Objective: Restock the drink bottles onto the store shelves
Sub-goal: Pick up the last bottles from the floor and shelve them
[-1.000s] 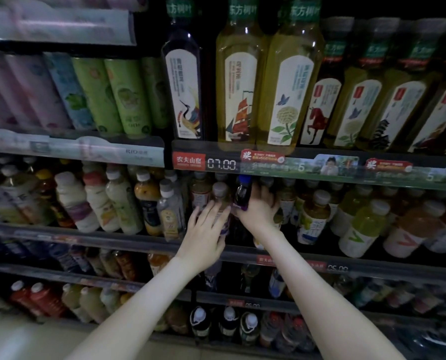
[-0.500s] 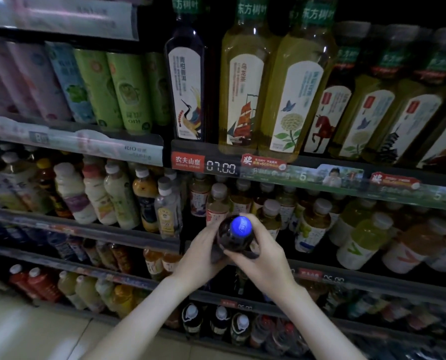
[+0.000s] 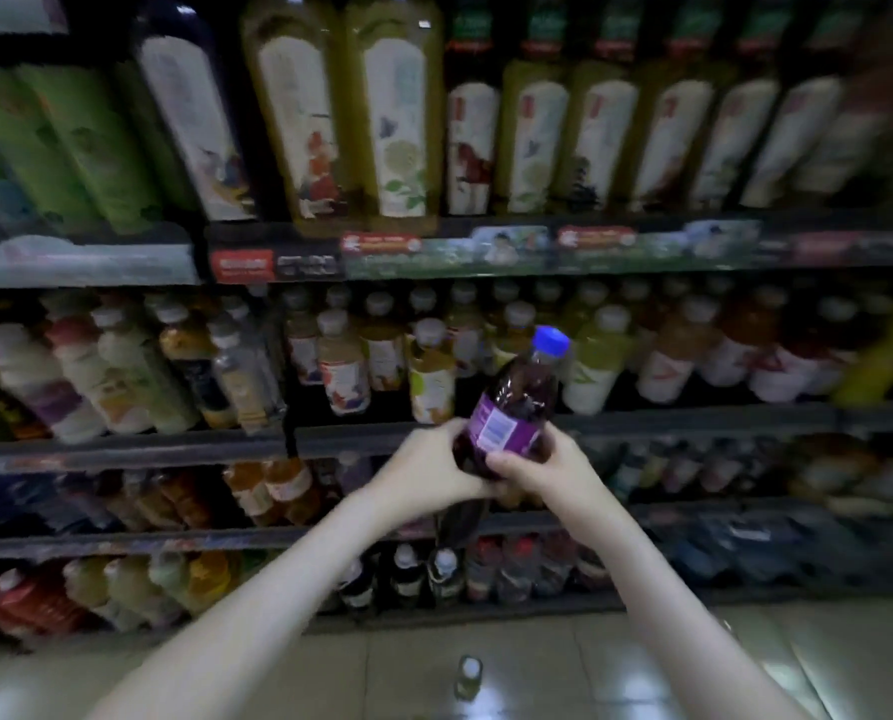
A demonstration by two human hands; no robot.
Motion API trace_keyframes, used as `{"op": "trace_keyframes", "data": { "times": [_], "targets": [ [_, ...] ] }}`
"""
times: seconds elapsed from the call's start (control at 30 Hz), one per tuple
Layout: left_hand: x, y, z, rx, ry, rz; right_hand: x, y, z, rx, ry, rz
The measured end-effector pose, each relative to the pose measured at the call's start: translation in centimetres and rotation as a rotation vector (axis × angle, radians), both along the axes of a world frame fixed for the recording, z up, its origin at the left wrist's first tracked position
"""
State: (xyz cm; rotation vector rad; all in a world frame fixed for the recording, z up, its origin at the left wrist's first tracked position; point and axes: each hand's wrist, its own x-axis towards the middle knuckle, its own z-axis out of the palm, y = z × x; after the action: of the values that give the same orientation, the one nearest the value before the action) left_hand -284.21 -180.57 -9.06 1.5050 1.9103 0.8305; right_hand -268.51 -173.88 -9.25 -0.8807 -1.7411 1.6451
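gripping dark bottle with blue cap: left hand and right hand curled round base

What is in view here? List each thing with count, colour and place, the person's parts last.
Dark plastic bottle with blue cap and purple label: one, tilted, before the middle shelf.
Tall white-labelled bottles: many, yellow-green or dark, top shelf.
Small white-capped bottles: many, mixed colours, middle shelf.
Green cylindrical cans: several, upper left.
Lone small bottle: one, pale, white cap, on the floor tiles.
Left hand: one, grips the dark bottle's base.
Right hand: one, grips its label.
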Motion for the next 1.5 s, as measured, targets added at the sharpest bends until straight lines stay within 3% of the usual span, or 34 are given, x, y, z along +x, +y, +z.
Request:
{"op": "trace_keyframes", "data": {
  "times": [0.2, 0.47, 0.63, 0.8, 1.13, 1.33, 1.5],
  "targets": [
    [9.9, 5.6, 3.2, -0.068, -0.028, -0.352, 11.7, 0.6, 2.0, -0.012, 0.053, -0.456],
    [23.5, 13.0, 5.7, 0.06, 0.019, -0.385, 30.5, 5.9, 5.8, 0.113, 0.113, -0.818],
    [35.0, 21.0, 9.0, 0.188, 0.1, -0.366, 43.6, 11.8, 8.6, 0.178, 0.124, -0.878],
    [47.3, 28.7, 11.4, 0.258, 0.018, -0.386, 56.0, 18.7, 11.1, 0.268, 0.091, -0.916],
    [66.7, 45.5, 15.0, 0.396, 0.052, -0.498, 71.7, 36.1, 13.3, 0.379, 0.142, -0.993],
    [79.4, 57.2, 17.8, 0.477, -0.057, -0.615, 82.1, 47.0, 15.8, 0.456, 0.175, -1.107],
    [91.4, 65.3, 18.6, 0.434, -0.089, -0.731, 92.4, 54.3, 17.1, 0.491, 0.232, -1.246]
  ]
}}
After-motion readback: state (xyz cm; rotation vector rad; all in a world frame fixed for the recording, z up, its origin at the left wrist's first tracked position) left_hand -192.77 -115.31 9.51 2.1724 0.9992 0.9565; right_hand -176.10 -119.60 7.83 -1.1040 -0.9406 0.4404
